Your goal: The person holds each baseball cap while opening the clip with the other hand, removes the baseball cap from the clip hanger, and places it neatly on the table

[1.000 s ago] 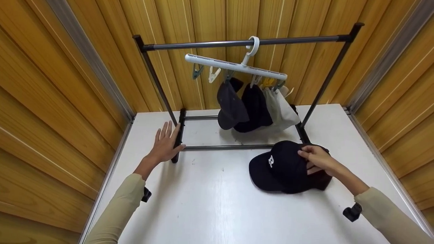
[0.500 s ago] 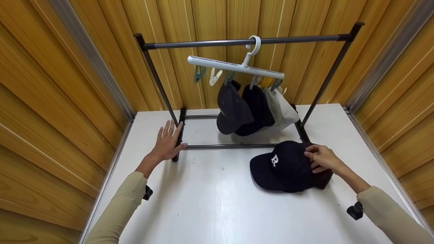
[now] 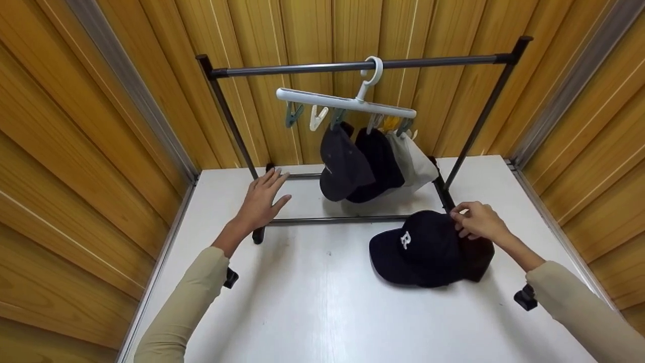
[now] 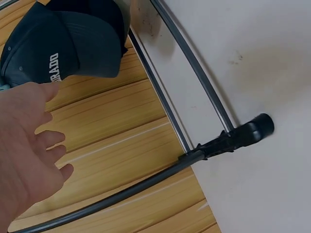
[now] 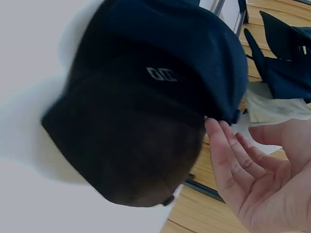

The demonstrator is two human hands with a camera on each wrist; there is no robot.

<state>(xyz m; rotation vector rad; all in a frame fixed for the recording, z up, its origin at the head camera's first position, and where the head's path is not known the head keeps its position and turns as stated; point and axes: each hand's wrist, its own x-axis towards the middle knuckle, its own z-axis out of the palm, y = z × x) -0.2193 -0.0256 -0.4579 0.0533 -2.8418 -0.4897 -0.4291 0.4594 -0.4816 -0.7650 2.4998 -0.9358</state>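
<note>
Head view: navy cap with a white R (image 3: 431,252) on the white tabletop (image 3: 312,297), right side, near the right foot of the rack (image 3: 302,68); right hand (image 3: 479,221) at the cap's far right edge, fingers slightly bent, thumb apart in the right wrist view, gripping nothing; actual contact hard to tell; left hand (image 3: 262,204) loosely spread, empty, by the rack's left end; cap-wise, probably light and soft in the crown (image 3: 434,227), stiffer in the brim (image 3: 390,259), not slippery or fragile; best pinched at the back edge, honestly.

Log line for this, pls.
left hand: empty, near rack | right hand: at rear of navy R cap | white hanger: on rack, caps clipped
</note>
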